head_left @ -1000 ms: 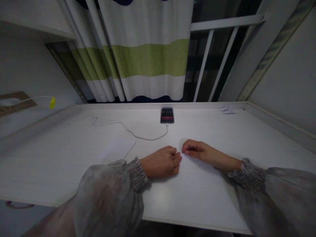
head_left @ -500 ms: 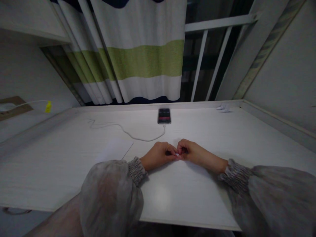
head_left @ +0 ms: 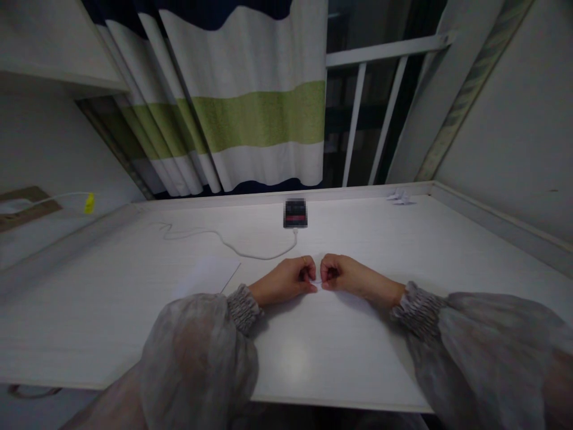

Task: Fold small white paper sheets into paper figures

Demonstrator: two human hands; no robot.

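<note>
Both hands meet over the middle of the white desk (head_left: 349, 358). My left hand (head_left: 293, 279), with a ring on one finger, pinches one end of a small white piece of paper (head_left: 318, 282). My right hand (head_left: 342, 275) is closed on the other end, thumb against curled fingers. Only a thin strip of the paper shows between the fingertips; the rest is hidden, so its shape cannot be made out. A stack of white paper sheets (head_left: 208, 276) with a dark edge line lies beyond my left sleeve.
A dark device (head_left: 295, 213), blurred out, stands near the back edge with a white cable (head_left: 264, 257) trailing left. Folded white paper pieces (head_left: 401, 196) sit in the back right corner. Behind the desk hang a striped curtain (head_left: 264, 119) and window bars (head_left: 356, 119).
My fingertips have drawn slightly apart, and a strip of white paper shows between them. The view has tilted up a little and shifted right.
</note>
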